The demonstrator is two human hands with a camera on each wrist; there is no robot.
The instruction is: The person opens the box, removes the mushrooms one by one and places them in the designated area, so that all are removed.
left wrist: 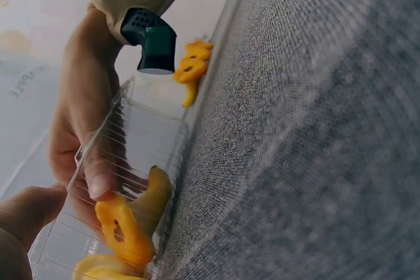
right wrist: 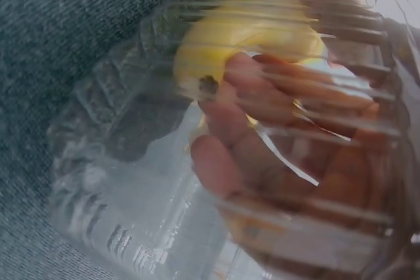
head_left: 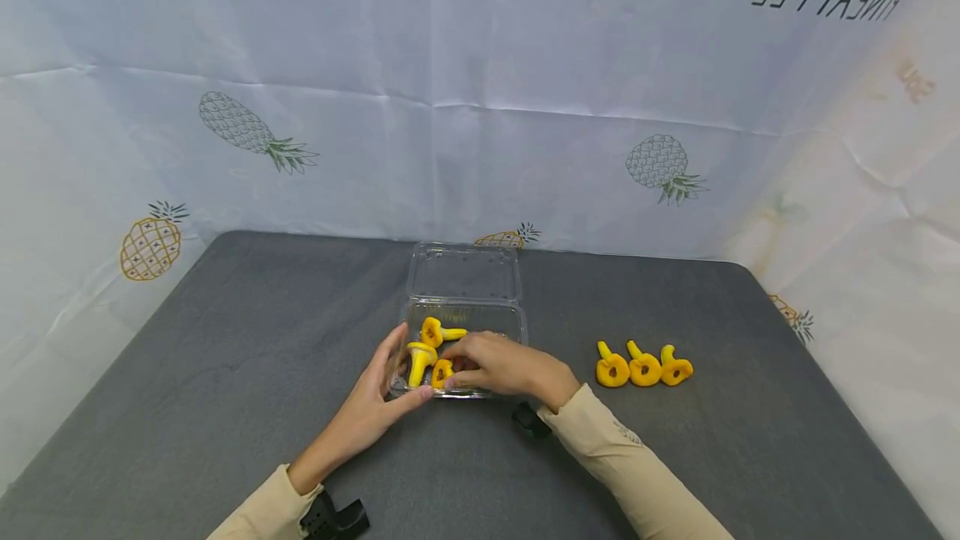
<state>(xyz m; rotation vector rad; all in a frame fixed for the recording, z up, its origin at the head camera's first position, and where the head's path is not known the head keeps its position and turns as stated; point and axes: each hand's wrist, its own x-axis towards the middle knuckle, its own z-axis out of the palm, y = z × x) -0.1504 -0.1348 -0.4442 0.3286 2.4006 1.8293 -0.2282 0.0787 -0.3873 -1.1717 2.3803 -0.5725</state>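
Note:
A clear hinged plastic box point(head_left: 523, 325) stands on the table with its lid point(head_left: 465, 275) folded back. My left hand point(head_left: 366, 413) holds its near left corner, thumb along the front rim and fingers by the left wall. Inside lie two yellow mushrooms, one with its stem toward me point(head_left: 421, 363) and one behind it, lying sideways point(head_left: 432, 332). My right hand point(head_left: 504, 367) reaches into the box and pinches a third yellow mushroom point(head_left: 442, 373) near the front wall. In the left wrist view, the right thumb meets that mushroom's cap point(left wrist: 121, 227). Its stem is partly hidden by the fingers.
Right of the box, three more yellow mushrooms point(head_left: 644, 367) lie in a row on the dark grey table point(head_left: 247, 373). A pineapple-print curtain point(head_left: 465, 157) hangs right behind the table's far edge. Each wrist bears a black camera point(head_left: 531, 421).

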